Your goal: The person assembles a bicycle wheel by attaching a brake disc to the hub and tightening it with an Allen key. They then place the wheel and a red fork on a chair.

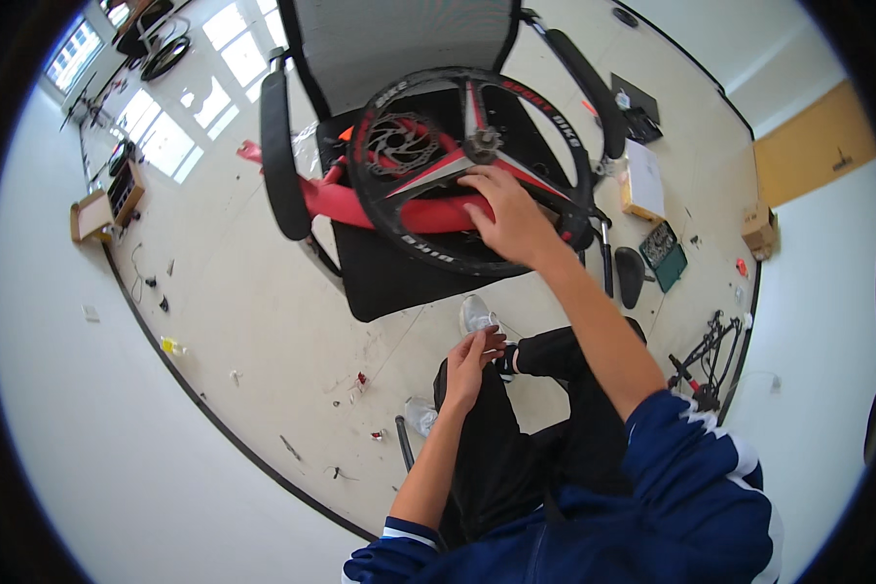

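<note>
A black bicycle wheel [391, 216] with three broad red, white and grey spokes lies across the seat of a black office chair [380, 292]. My right hand [506, 216] reaches over it, thumb and fingers apart, by a spoke just below the hub [482, 144]. Beneath the wheel runs a red bicycle frame [336, 202]; its far parts are covered. A silver brake disc [399, 142] shows through the gap left of the hub. Over my lap, my left hand [469, 368] has its fingers curled together; whatever they hold is too small to make out.
Armrests [284, 156] flank the wheel on both sides. To the right are a white box [642, 180], a green tool case [664, 255], a black saddle [630, 276] and dark bike parts [706, 360]. Small scraps litter the floor at left, near an open cardboard box [91, 216].
</note>
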A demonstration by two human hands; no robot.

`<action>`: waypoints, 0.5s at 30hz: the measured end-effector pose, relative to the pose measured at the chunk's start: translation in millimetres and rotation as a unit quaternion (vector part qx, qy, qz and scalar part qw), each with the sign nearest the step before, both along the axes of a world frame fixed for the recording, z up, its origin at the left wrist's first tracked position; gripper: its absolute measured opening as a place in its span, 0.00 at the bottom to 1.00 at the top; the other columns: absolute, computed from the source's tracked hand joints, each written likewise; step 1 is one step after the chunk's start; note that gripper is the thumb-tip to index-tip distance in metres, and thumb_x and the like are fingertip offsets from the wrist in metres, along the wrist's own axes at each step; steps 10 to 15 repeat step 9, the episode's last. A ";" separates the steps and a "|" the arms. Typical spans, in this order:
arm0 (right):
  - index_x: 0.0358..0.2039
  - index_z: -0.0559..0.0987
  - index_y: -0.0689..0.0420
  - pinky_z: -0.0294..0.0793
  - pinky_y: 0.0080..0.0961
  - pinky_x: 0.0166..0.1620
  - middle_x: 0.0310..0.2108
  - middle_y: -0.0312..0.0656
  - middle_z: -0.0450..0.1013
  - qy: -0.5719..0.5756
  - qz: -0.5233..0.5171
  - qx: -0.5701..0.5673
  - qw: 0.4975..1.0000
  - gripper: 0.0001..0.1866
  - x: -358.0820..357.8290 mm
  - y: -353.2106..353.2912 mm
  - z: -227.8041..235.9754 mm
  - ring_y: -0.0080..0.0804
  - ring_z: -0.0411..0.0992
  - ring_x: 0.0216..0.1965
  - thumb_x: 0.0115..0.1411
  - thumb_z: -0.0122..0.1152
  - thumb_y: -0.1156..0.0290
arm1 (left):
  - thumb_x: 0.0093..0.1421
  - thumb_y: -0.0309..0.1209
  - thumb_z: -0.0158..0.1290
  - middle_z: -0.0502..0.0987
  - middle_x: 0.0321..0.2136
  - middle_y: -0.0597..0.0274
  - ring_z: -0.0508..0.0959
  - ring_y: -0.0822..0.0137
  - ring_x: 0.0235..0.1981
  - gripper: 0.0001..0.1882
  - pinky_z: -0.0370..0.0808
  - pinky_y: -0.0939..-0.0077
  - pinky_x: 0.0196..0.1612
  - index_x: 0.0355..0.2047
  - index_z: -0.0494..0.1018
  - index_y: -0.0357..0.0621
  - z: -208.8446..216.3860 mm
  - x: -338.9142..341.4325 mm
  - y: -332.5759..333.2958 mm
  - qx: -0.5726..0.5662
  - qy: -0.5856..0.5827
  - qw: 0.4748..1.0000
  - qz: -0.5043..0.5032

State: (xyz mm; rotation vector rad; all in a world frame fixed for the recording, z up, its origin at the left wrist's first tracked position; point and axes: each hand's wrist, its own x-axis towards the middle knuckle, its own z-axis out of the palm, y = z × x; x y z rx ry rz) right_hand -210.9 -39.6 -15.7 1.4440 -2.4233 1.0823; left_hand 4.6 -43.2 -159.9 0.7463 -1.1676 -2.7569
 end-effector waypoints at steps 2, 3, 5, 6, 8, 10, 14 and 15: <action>0.45 0.76 0.62 0.68 0.35 0.56 0.49 0.52 0.72 -0.051 -0.001 -0.040 0.998 0.16 28.9 33.3 29.0 0.49 0.69 0.52 0.56 0.61 0.74 | 0.70 0.37 0.44 0.80 0.41 0.57 0.78 0.69 0.42 0.20 0.73 0.75 0.47 0.50 0.73 0.33 7.0 12.8 4.2 -0.084 0.014 0.995 -0.059; 0.44 0.76 0.62 0.68 0.34 0.55 0.48 0.51 0.73 -0.059 -0.001 -0.045 0.997 0.15 44.4 57.6 48.2 0.47 0.71 0.51 0.55 0.62 0.73 | 0.70 0.38 0.45 0.80 0.40 0.59 0.77 0.70 0.42 0.19 0.73 0.77 0.47 0.50 0.74 0.35 14.1 21.5 4.9 -0.124 0.023 0.988 -0.092; 0.43 0.78 0.60 0.70 0.33 0.53 0.45 0.48 0.75 -0.146 -0.017 -0.045 0.988 0.14 66.0 119.7 92.0 0.44 0.74 0.48 0.55 0.63 0.75 | 0.68 0.36 0.48 0.80 0.40 0.62 0.76 0.75 0.42 0.17 0.72 0.80 0.44 0.50 0.74 0.37 45.8 38.3 -3.7 -0.191 0.024 0.971 -0.141; 0.41 0.78 0.60 0.71 0.31 0.51 0.43 0.45 0.77 -0.125 -0.026 -0.053 0.990 0.13 70.6 155.6 115.4 0.40 0.76 0.45 0.53 0.63 0.77 | 0.67 0.33 0.49 0.80 0.40 0.62 0.76 0.75 0.40 0.15 0.72 0.79 0.44 0.49 0.75 0.38 74.9 41.6 -15.4 -0.204 0.047 0.968 -0.138; 0.40 0.78 0.59 0.72 0.29 0.50 0.43 0.43 0.77 -0.116 -0.098 -0.121 0.981 0.15 80.8 234.1 170.6 0.34 0.76 0.44 0.50 0.62 0.83 | 0.60 0.26 0.55 0.80 0.38 0.59 0.77 0.70 0.38 0.16 0.73 0.75 0.42 0.49 0.75 0.40 145.4 37.1 -50.9 -0.405 0.140 0.899 -0.090; 0.46 0.76 0.58 0.71 0.32 0.53 0.47 0.46 0.75 -0.099 -0.074 -0.178 0.976 0.18 96.3 263.9 216.3 0.36 0.74 0.47 0.52 0.61 0.82 | 0.59 0.24 0.55 0.79 0.37 0.57 0.78 0.68 0.37 0.16 0.74 0.73 0.41 0.48 0.75 0.40 205.1 26.4 -58.4 -0.451 0.254 0.855 0.005; 0.46 0.76 0.58 0.71 0.32 0.53 0.47 0.46 0.75 -0.099 -0.074 -0.178 0.976 0.18 96.3 263.9 216.3 0.36 0.74 0.47 0.52 0.61 0.82 | 0.59 0.24 0.55 0.79 0.37 0.57 0.78 0.68 0.37 0.16 0.74 0.73 0.41 0.48 0.75 0.40 205.1 26.4 -58.4 -0.451 0.254 0.855 0.005; 0.46 0.76 0.58 0.71 0.32 0.53 0.47 0.46 0.75 -0.099 -0.074 -0.178 0.976 0.18 96.3 263.9 216.3 0.36 0.74 0.47 0.52 0.61 0.82 | 0.59 0.24 0.55 0.79 0.37 0.57 0.78 0.68 0.37 0.16 0.74 0.73 0.41 0.48 0.75 0.40 205.1 26.4 -58.4 -0.451 0.254 0.855 0.005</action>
